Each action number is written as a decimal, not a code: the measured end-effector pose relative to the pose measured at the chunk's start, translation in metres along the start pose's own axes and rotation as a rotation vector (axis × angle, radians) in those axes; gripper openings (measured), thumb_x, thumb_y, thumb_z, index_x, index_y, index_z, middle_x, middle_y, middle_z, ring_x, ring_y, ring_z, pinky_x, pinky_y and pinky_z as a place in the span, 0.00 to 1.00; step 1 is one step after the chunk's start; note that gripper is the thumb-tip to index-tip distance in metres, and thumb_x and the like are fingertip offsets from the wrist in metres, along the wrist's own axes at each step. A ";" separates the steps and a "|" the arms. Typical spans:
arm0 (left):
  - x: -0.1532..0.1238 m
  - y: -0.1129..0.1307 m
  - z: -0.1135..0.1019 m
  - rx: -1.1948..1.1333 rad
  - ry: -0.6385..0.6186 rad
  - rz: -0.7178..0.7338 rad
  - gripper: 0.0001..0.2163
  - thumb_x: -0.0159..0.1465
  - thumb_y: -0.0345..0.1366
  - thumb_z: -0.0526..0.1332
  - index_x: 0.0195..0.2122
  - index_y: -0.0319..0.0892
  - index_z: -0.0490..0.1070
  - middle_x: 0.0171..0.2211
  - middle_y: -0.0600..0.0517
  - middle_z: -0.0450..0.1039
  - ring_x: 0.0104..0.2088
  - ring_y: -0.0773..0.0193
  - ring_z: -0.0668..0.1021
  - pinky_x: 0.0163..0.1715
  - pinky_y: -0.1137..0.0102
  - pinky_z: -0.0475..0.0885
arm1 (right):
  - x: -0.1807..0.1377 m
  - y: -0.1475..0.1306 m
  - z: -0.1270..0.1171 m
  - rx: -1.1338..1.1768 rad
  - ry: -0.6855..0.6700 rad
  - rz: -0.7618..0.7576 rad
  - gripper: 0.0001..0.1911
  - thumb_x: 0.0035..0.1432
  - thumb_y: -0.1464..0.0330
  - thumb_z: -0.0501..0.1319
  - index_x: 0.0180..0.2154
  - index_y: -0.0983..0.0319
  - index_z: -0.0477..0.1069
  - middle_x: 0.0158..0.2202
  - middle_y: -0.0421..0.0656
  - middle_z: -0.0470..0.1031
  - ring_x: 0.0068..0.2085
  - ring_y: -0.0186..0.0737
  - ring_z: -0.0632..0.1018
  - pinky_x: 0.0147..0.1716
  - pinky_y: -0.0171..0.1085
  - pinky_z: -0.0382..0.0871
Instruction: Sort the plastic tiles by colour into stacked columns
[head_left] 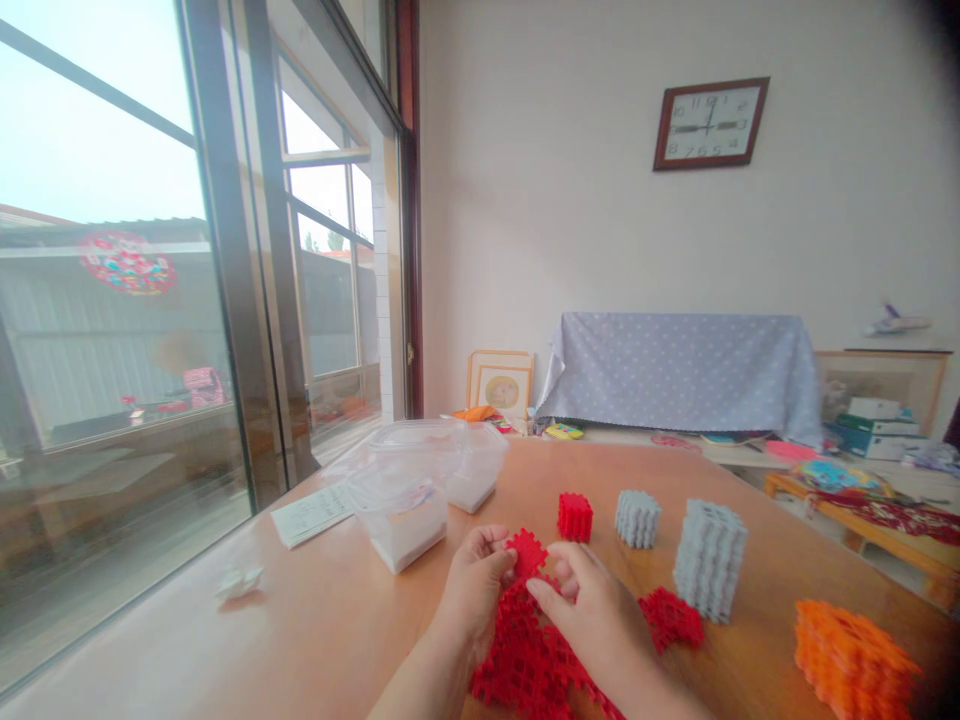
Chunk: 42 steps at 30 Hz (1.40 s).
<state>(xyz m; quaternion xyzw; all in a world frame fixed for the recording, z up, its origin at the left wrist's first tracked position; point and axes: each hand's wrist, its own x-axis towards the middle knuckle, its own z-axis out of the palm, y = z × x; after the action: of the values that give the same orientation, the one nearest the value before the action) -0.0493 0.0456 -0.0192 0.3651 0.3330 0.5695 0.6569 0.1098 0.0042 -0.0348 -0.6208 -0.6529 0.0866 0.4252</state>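
My left hand (480,575) is closed on a small red interlocking plastic piece (527,550) with a toothed edge, its thumb and fingers at the piece's left side. From the right, my right hand (589,595) has curled fingers and a thumb against the same piece's edge. Below and between both hands lies a heap of red interlocking pieces (517,660), partly hidden by my hands and forearms. A smaller group of red pieces (671,618) rests just beyond my right hand.
A red stack (574,518), a short grey stack (637,520), a taller grey stack (710,560) and an orange stack (855,655) stand on the wooden table (315,640). Clear plastic containers (405,530) and a paper sheet (311,515) are at left, near the window.
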 end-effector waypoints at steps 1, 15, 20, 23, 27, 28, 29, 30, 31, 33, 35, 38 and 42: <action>0.000 0.000 0.000 -0.005 -0.004 -0.004 0.18 0.50 0.29 0.71 0.41 0.41 0.69 0.28 0.54 0.75 0.26 0.69 0.75 0.29 0.74 0.68 | -0.001 -0.003 -0.001 -0.016 0.004 0.011 0.18 0.57 0.54 0.65 0.47 0.54 0.73 0.40 0.41 0.78 0.33 0.41 0.79 0.35 0.39 0.73; 0.001 -0.001 -0.002 -0.083 -0.006 -0.044 0.17 0.52 0.31 0.73 0.41 0.42 0.70 0.34 0.52 0.76 0.32 0.66 0.78 0.36 0.72 0.73 | 0.001 -0.015 0.001 -0.170 0.073 0.036 0.16 0.59 0.56 0.62 0.46 0.55 0.73 0.37 0.41 0.77 0.37 0.43 0.79 0.36 0.38 0.69; 0.002 0.007 -0.007 0.000 0.080 0.026 0.17 0.52 0.37 0.75 0.39 0.41 0.72 0.35 0.51 0.73 0.36 0.66 0.76 0.39 0.71 0.72 | 0.028 0.004 -0.015 -0.227 0.160 0.172 0.23 0.59 0.49 0.60 0.48 0.58 0.73 0.35 0.42 0.77 0.36 0.44 0.79 0.34 0.38 0.67; 0.002 0.012 -0.009 0.041 0.102 0.055 0.18 0.52 0.40 0.74 0.40 0.40 0.73 0.35 0.50 0.73 0.36 0.64 0.76 0.39 0.70 0.71 | 0.049 0.019 -0.026 -0.254 0.146 0.278 0.25 0.60 0.47 0.57 0.47 0.58 0.74 0.35 0.42 0.78 0.34 0.43 0.79 0.32 0.38 0.66; 0.003 0.017 -0.012 0.056 0.122 0.049 0.18 0.53 0.42 0.73 0.39 0.40 0.73 0.34 0.51 0.72 0.36 0.64 0.76 0.38 0.69 0.71 | 0.074 0.037 -0.027 -0.307 0.177 0.362 0.28 0.60 0.46 0.56 0.50 0.60 0.73 0.37 0.46 0.80 0.38 0.46 0.81 0.34 0.39 0.68; 0.004 0.017 -0.013 0.061 0.126 0.046 0.17 0.53 0.42 0.73 0.39 0.40 0.73 0.34 0.51 0.72 0.36 0.64 0.75 0.38 0.69 0.71 | 0.079 0.041 -0.025 -0.318 0.185 0.371 0.28 0.60 0.46 0.56 0.50 0.60 0.73 0.38 0.47 0.81 0.39 0.47 0.81 0.35 0.40 0.68; 0.004 0.017 -0.013 0.066 0.125 0.042 0.17 0.53 0.43 0.73 0.39 0.40 0.73 0.34 0.52 0.72 0.36 0.64 0.75 0.38 0.69 0.71 | 0.083 0.044 -0.023 -0.330 0.191 0.378 0.28 0.61 0.47 0.56 0.50 0.61 0.73 0.38 0.48 0.81 0.40 0.48 0.81 0.36 0.40 0.69; 0.005 0.017 -0.014 0.069 0.123 0.040 0.18 0.53 0.43 0.73 0.40 0.40 0.73 0.34 0.52 0.72 0.36 0.64 0.75 0.38 0.69 0.70 | 0.086 0.047 -0.020 -0.341 0.194 0.387 0.28 0.61 0.47 0.56 0.50 0.61 0.73 0.39 0.49 0.81 0.41 0.49 0.81 0.36 0.41 0.69; 0.006 0.016 -0.015 0.070 0.127 0.037 0.18 0.52 0.44 0.73 0.40 0.41 0.73 0.34 0.52 0.72 0.35 0.64 0.75 0.37 0.69 0.70 | 0.089 0.049 -0.017 -0.352 0.197 0.395 0.28 0.61 0.47 0.56 0.49 0.61 0.73 0.39 0.50 0.81 0.41 0.50 0.81 0.37 0.41 0.69; 0.009 0.015 -0.016 0.072 0.144 0.036 0.20 0.51 0.45 0.73 0.40 0.41 0.74 0.33 0.52 0.72 0.35 0.64 0.75 0.37 0.68 0.70 | 0.093 0.051 -0.012 -0.371 0.198 0.409 0.27 0.61 0.47 0.56 0.48 0.61 0.73 0.40 0.51 0.81 0.42 0.51 0.82 0.38 0.42 0.69; 0.011 0.013 -0.016 0.077 0.169 0.036 0.20 0.50 0.45 0.73 0.40 0.40 0.74 0.32 0.52 0.72 0.34 0.64 0.75 0.37 0.68 0.70 | 0.095 0.050 -0.010 -0.384 0.190 0.418 0.27 0.60 0.46 0.56 0.48 0.60 0.74 0.41 0.51 0.82 0.41 0.51 0.82 0.37 0.42 0.69; 0.014 0.012 -0.017 0.085 0.178 0.031 0.20 0.49 0.46 0.73 0.40 0.41 0.74 0.31 0.52 0.72 0.33 0.64 0.75 0.36 0.69 0.69 | 0.095 0.047 -0.008 -0.400 0.169 0.424 0.27 0.61 0.45 0.55 0.47 0.58 0.74 0.41 0.50 0.82 0.39 0.51 0.82 0.35 0.42 0.69; 0.013 0.013 -0.017 0.093 0.186 0.034 0.21 0.48 0.47 0.73 0.39 0.41 0.74 0.31 0.52 0.72 0.34 0.62 0.76 0.35 0.68 0.68 | 0.092 0.045 -0.008 -0.417 0.150 0.419 0.25 0.61 0.44 0.54 0.41 0.57 0.74 0.39 0.47 0.82 0.37 0.50 0.82 0.31 0.40 0.67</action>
<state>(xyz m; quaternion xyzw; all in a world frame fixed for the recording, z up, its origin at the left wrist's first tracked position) -0.0689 0.0617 -0.0167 0.3461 0.4124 0.5961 0.5957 0.1608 0.0922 -0.0173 -0.8204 -0.4812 -0.0097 0.3088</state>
